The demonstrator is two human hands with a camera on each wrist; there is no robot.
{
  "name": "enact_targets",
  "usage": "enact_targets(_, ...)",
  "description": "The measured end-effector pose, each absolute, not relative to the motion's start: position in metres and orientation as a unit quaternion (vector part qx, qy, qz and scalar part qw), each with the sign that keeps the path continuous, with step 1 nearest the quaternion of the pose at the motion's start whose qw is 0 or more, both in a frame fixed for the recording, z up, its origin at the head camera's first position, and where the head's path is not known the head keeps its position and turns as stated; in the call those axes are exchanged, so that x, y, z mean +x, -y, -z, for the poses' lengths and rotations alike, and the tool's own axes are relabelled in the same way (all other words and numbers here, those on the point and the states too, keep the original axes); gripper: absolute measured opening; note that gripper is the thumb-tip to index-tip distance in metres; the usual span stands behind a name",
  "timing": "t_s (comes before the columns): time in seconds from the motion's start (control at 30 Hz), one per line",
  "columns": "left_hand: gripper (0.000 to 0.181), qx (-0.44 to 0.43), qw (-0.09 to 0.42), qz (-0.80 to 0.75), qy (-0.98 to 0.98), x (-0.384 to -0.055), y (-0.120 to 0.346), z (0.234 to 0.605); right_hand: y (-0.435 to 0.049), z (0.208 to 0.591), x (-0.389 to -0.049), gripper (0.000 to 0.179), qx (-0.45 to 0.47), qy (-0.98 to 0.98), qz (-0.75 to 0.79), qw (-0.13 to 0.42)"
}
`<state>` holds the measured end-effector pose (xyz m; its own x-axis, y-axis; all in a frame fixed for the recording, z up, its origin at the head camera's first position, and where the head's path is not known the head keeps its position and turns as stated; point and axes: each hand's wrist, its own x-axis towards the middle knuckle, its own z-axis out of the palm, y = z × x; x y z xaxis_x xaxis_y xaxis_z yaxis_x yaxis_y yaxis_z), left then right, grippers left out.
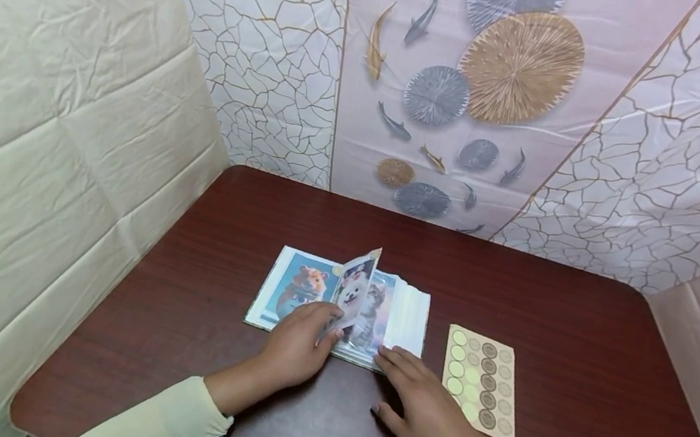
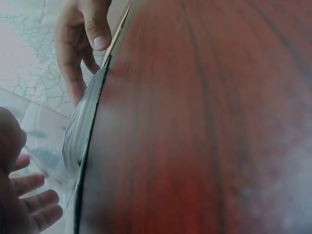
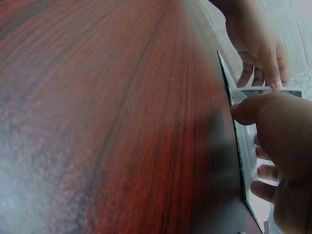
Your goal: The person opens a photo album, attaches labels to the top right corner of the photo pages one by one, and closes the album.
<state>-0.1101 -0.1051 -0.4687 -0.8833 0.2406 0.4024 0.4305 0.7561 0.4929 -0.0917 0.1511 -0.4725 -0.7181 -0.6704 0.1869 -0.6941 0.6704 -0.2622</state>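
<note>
Cream sleeves (image 1: pixel 150 416) reach over the tabletop (image 1: pixel 307 429): the left hand (image 1: pixel 295 345) pinches a raised page (image 1: pixel 356 290) of the photo album (image 1: pixel 409 320); the right hand (image 1: pixel 426 412) lies, fingers loose, at its near edge.

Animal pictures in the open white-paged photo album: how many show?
3: orange hamster picture at left, white dog picture raised in the middle, grey kitten picture at right. More may be hidden beneath.

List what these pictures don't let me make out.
Head view: part of cat picture, behind lifted page.
Head view: corner of sticker sheet, behind right hand.
Head view: markings on stickers, too small.
Left wrist view: inside of album, seen edge-on.
Right wrist view: part of right hand, beyond right edge.
</note>
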Motion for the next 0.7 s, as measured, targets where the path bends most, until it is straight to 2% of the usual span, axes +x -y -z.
enact_targets(0.4,0.058,-0.181,0.214,0.331,0.901,-0.106,0.116,0.466,-0.152,0.471,-0.089,0.066,0.369,0.916,-0.157,0.027)
enact_targets(0.7,0.061,-0.184,0.265,0.308,0.895,-0.104,0.129,0.459,-0.152,0.472,-0.088,0.067,0.373,0.914,-0.155,0.032)
